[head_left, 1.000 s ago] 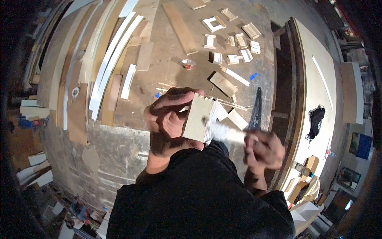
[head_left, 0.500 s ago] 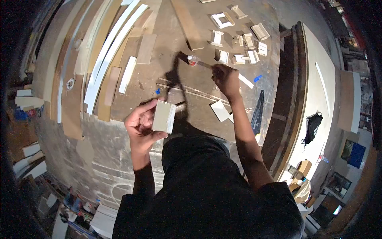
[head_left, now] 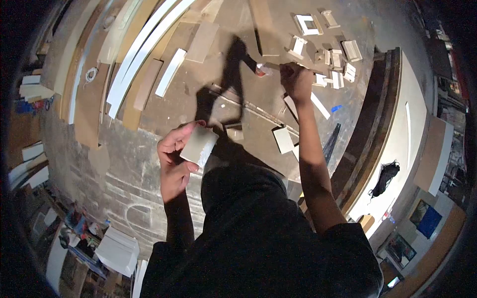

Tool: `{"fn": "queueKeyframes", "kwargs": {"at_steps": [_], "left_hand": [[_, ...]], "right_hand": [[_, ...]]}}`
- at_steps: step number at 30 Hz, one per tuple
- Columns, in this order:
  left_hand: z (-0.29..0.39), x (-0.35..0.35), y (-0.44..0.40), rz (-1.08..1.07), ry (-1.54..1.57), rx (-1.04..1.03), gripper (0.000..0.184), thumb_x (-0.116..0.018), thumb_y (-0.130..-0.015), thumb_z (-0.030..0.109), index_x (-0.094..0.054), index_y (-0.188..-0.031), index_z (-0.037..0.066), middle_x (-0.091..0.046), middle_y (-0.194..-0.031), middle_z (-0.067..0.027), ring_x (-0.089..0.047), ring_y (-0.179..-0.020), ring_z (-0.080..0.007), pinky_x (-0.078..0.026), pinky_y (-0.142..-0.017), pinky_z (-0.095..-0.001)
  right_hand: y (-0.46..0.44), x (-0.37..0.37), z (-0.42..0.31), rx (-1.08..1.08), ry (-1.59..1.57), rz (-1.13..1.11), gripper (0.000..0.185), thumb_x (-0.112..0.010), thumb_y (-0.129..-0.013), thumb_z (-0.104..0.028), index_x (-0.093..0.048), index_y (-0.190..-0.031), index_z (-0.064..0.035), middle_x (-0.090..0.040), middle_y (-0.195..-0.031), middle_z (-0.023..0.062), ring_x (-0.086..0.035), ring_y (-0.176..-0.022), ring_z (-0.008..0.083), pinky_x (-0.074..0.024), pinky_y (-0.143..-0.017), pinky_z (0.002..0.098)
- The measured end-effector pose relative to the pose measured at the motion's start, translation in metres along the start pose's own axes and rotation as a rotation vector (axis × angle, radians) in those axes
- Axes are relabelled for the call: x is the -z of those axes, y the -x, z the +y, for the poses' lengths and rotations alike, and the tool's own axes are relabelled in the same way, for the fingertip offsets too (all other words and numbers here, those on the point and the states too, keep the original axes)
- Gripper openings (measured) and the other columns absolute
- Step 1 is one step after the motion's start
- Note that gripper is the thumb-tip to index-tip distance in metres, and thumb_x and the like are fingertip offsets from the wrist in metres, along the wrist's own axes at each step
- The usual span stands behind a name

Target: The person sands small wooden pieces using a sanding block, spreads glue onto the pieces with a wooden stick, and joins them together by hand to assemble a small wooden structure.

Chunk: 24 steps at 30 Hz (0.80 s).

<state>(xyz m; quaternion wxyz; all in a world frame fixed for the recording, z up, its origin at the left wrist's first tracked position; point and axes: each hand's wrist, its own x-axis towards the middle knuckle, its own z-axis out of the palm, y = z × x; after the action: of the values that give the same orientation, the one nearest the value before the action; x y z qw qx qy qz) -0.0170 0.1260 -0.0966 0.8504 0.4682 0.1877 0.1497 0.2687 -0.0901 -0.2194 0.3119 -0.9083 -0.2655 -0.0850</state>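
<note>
Gripping a small wooden block (head_left: 196, 141) in the left hand (head_left: 175, 161), clamped it between thumb and fingers, tilted, near the dark shirt (head_left: 243, 218), with a white smear (head_left: 205, 154) along its right edge. Held the right hand (head_left: 297, 83) well apart from the left, closed on a thin tool (head_left: 274, 66), pointing it at the red-and-white cup (head_left: 260, 71) on the worktable (head_left: 231, 17). Couldn't tell tool-to-cup contact. Had small wooden pieces (head_left: 351, 50) right of the cup, white strips (head_left: 171, 72) left, blue piece (head_left: 336, 108) and dark tapered blade (head_left: 331, 142) right of right forearm (head_left: 313, 149).
</note>
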Motion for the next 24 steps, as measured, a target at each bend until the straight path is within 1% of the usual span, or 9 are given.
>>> {"fn": "queueKeyframes", "kwargs": {"at_steps": [3,8,10,15,17,19,21,23,24], "left_hand": [[-0.005,0.003,-0.004,0.040,0.065,0.020,0.082,-0.088,-0.062,0.023,-0.054,-0.132,-0.004,-0.059,-0.131,-0.0199,-0.060,-0.119,-0.0269,-0.044,-0.105,-0.0396],[-0.003,-0.007,-0.007,0.047,0.024,0.101,0.081,-0.086,-0.064,0.022,-0.053,-0.134,-0.003,-0.059,-0.131,-0.0200,-0.058,-0.120,-0.0267,-0.042,-0.108,-0.0405],[0.001,-0.013,-0.005,0.060,0.006,0.119,0.081,-0.085,-0.065,0.022,-0.052,-0.134,-0.003,-0.059,-0.131,-0.0208,-0.058,-0.121,-0.0268,-0.041,-0.109,-0.0407],[0.000,-0.020,0.004,0.062,0.046,0.120,0.079,-0.083,-0.065,0.021,-0.051,-0.133,-0.005,-0.058,-0.131,-0.0225,-0.057,-0.121,-0.0272,-0.041,-0.109,-0.0410],[-0.004,-0.018,0.006,0.066,0.069,0.111,0.079,-0.082,-0.064,0.020,-0.051,-0.132,-0.006,-0.058,-0.131,-0.0228,-0.057,-0.121,-0.0274,-0.040,-0.109,-0.0410],[-0.008,-0.014,0.005,-0.057,0.117,0.087,0.081,-0.083,-0.062,0.019,-0.051,-0.132,-0.006,-0.058,-0.131,-0.0229,-0.058,-0.121,-0.0276,-0.041,-0.109,-0.0406],[-0.006,-0.012,0.007,-0.090,0.128,0.089,0.081,-0.083,-0.061,0.019,-0.052,-0.131,-0.006,-0.058,-0.131,-0.0226,-0.058,-0.121,-0.0281,-0.042,-0.108,-0.0414],[-0.006,-0.010,0.008,-0.122,0.137,0.088,0.081,-0.084,-0.059,0.018,-0.053,-0.130,-0.006,-0.058,-0.131,-0.0223,-0.058,-0.122,-0.0287,-0.042,-0.108,-0.0422],[-0.009,-0.009,0.009,-0.136,0.154,0.054,0.081,-0.085,-0.059,0.018,-0.054,-0.130,-0.006,-0.058,-0.131,-0.0220,-0.057,-0.122,-0.0293,-0.043,-0.107,-0.0433]], "right_hand": [[0.001,0.003,0.004,0.024,0.073,-0.015,0.010,-0.065,-0.079,-0.012,-0.071,-0.080,-0.0051,-0.068,-0.077,0.0181,-0.067,-0.069,0.0377,-0.0539,-0.065,0.0437],[0.007,-0.027,0.027,-0.001,0.025,-0.067,0.010,-0.064,-0.080,-0.015,-0.070,-0.080,-0.0068,-0.069,-0.078,0.0185,-0.068,-0.072,0.0372,-0.0551,-0.067,0.0442],[0.001,-0.035,0.025,0.005,0.185,-0.232,0.009,-0.064,-0.084,-0.015,-0.072,-0.084,-0.0095,-0.068,-0.080,0.0190,-0.067,-0.072,0.0382,-0.0538,-0.066,0.0448],[0.009,-0.043,0.030,0.009,0.135,-0.166,0.012,-0.060,-0.084,-0.013,-0.070,-0.083,-0.0073,-0.068,-0.079,0.0184,-0.067,-0.072,0.0379,-0.0543,-0.065,0.0449],[0.009,-0.051,0.038,-0.003,0.236,-0.254,0.015,-0.059,-0.085,-0.015,-0.070,-0.083,-0.0062,-0.069,-0.080,0.0177,-0.067,-0.072,0.0375,-0.0548,-0.066,0.0454],[0.012,-0.068,0.057,-0.002,0.223,-0.278,0.013,-0.060,-0.084,-0.015,-0.070,-0.083,-0.0059,-0.069,-0.081,0.0193,-0.068,-0.076,0.0375,-0.0553,-0.070,0.0461],[0.013,-0.072,0.059,0.011,0.204,-0.307,0.013,-0.062,-0.082,-0.015,-0.070,-0.083,-0.0056,-0.069,-0.082,0.0209,-0.069,-0.080,0.0375,-0.0558,-0.073,0.0468],[0.013,-0.057,0.041,-0.129,0.205,-0.318,0.013,-0.061,-0.083,-0.015,-0.071,-0.083,-0.0061,-0.070,-0.084,0.0205,-0.069,-0.080,0.0366,-0.0557,-0.074,0.0463],[0.014,-0.055,0.038,-0.121,0.202,-0.319,0.013,-0.061,-0.083,-0.015,-0.071,-0.083,-0.0061,-0.070,-0.084,0.0205,-0.069,-0.080,0.0366,-0.0557,-0.074,0.0463]]}}
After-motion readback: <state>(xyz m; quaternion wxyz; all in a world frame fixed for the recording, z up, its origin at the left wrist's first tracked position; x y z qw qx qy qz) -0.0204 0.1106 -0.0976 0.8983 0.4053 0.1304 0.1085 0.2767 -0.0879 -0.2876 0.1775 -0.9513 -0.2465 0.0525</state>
